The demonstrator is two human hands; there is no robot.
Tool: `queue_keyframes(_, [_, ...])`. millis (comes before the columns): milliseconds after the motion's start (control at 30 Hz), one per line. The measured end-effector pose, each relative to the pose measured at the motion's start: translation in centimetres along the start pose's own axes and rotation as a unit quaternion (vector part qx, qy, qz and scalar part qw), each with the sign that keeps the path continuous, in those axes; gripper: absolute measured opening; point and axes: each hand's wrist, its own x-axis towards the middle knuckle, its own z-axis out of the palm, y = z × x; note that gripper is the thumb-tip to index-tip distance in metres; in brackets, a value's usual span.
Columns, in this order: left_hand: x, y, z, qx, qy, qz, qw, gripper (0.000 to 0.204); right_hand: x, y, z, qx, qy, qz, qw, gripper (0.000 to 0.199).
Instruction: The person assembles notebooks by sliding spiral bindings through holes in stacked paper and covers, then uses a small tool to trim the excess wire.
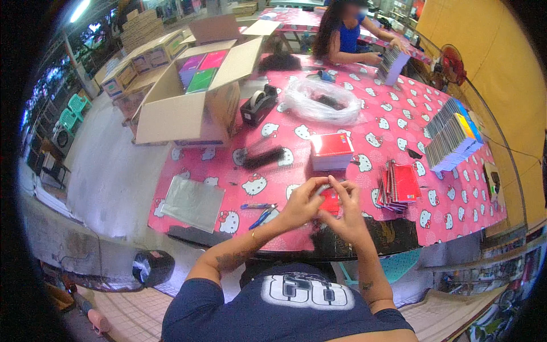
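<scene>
Notebook (pixel 331 203), red-covered, is placed near the close edge of a pink counter (pixel 456 199), partly hidden beneath two hands. The left hand (pixel 306 200) and the right hand (pixel 347 214) are brought together over it, fingers bent and fingertips almost meeting; something pale and narrow appears to be pinched by the left, but what it is, and whether the cover is gripped by the right, cannot be told. By the look of it, this one notebook is caught partway through handling. Just beyond, a squared red stack (pixel 331 153) is set down, its finished or unfinished state unclear. To the right, a fanned red pile (pixel 399 185) is shown with coils along its edges, and by that sign its binding may be judged done. Dark loose coils (pixel 265 158) are laid to the left, suggesting that more binding is left. Pliers (pixel 263 219) and a clear plastic sheet (pixel 194 204) are left lying to the left of the hands, both untouched. Purple, pink and green notebooks (pixel 200 81) are packed in an open carton (pixel 178 122) at far left; whether red ones are included cannot be seen.
</scene>
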Motion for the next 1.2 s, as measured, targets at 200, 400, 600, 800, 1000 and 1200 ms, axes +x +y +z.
queue_keyframes(200, [1.7, -6.7, -1.2, 0.021, 0.027, 0.128, 0.991, 0.041, 2.3, 4.7, 0.5, -0.238, 0.005, -0.067, 0.969, 0.024])
queue_keyframes(400, [-6.1, -11.4, -6.4, 0.505, 0.081, 0.014, 0.859, 0.058, 2.4, 6.9, 1.9, -0.278, 0.024, -0.069, 0.958, 0.015])
queue_keyframes(600, [-9.7, -15.2, -8.8, 0.541, 0.124, 0.096, 0.826, 0.042, 2.2, 6.7, 2.7, -0.27, 0.035, -0.041, 0.961, 0.018])
queue_keyframes(800, [-5.0, -10.8, -5.5, -0.155, 0.098, -0.198, 0.963, 0.032, 2.0, 6.4, 3.0, -0.283, 0.05, -0.016, 0.958, 0.017])
queue_keyframes(1000, [-2.3, -8.4, -3.2, -0.309, 0.031, -0.221, 0.924, 0.034, 2.1, 6.5, 3.4, -0.272, 0.057, -0.011, 0.961, 0.016])
queue_keyframes(1200, [-1.7, -8.0, -3.0, -0.341, 0.032, -0.213, 0.915, 0.031, 1.9, 6.6, 3.5, -0.269, 0.062, -0.019, 0.961, 0.015])
